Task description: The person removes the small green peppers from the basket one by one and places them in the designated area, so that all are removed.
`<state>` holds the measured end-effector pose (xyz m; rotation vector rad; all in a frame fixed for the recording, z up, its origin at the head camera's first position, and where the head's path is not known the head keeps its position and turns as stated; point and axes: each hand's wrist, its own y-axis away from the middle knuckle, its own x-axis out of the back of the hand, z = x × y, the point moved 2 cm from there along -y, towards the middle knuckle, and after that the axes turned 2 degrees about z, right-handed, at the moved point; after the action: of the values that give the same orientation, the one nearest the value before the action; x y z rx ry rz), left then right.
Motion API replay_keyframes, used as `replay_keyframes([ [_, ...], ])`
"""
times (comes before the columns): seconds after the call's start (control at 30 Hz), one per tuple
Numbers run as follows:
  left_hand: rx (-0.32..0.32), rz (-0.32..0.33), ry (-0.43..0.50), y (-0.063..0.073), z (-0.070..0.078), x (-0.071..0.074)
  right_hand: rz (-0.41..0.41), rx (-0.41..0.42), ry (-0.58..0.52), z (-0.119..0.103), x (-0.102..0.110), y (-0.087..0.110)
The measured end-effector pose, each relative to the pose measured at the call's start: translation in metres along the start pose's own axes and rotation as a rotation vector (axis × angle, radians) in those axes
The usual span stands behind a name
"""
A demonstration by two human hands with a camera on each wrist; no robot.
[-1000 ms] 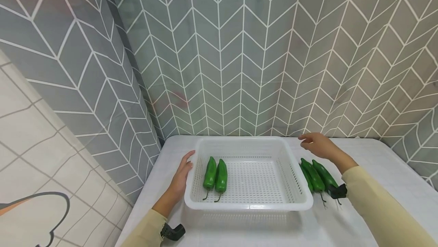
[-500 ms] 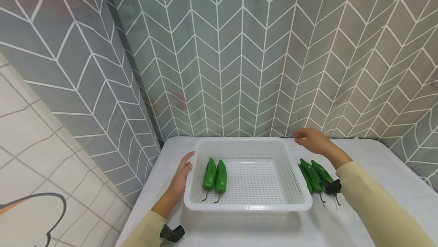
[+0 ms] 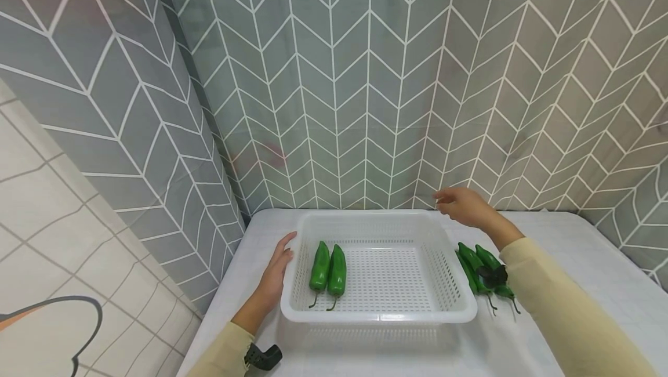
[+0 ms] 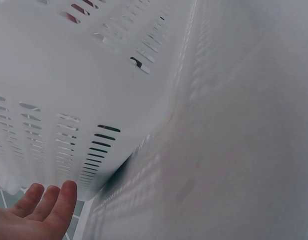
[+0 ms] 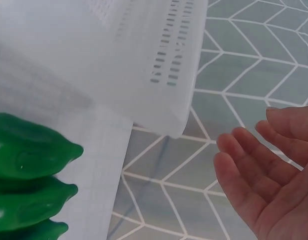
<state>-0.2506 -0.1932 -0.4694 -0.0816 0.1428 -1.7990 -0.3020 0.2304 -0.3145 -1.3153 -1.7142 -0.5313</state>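
Observation:
A white perforated plastic basket (image 3: 379,316) stands on the table with two green peppers (image 3: 337,271) side by side in its left part. My left hand (image 3: 275,269) is at the basket's left side, fingers extended along the outer wall near the rim; in the left wrist view those fingers (image 4: 63,210) lie close to the slotted wall. My right hand (image 3: 463,207) hovers by the basket's back right corner, fingers loosely bent and holding nothing. Three more green peppers (image 3: 471,256) lie on the table right of the basket, partly under my right forearm in the head view.
A white cloth covers the table (image 3: 569,267). Behind it hangs a grey curtain (image 3: 355,104) with white chevron lines, which continues along the left side. Dark wrist straps with cameras (image 3: 263,356) sit at both sleeves.
My right hand has moved left and slightly up, from above the loose peppers toward the basket's back right corner. My left hand, the basket and the peppers have stayed in place.

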Motion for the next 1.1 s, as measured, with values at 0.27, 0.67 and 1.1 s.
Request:
replay_keyframes([
  [0.27,0.007,0.008,0.009,0.001,0.001,-0.001,-0.018,-0.029,-0.048,-0.006,-0.007,-0.010],
  [0.67,0.008,0.017,0.013,-0.002,0.000,0.000,-0.041,-0.027,-0.094,-0.017,-0.015,-0.019],
  [1.1,0.031,0.025,0.008,-0.003,0.004,0.000,-0.062,0.000,-0.114,-0.026,-0.037,-0.032],
])
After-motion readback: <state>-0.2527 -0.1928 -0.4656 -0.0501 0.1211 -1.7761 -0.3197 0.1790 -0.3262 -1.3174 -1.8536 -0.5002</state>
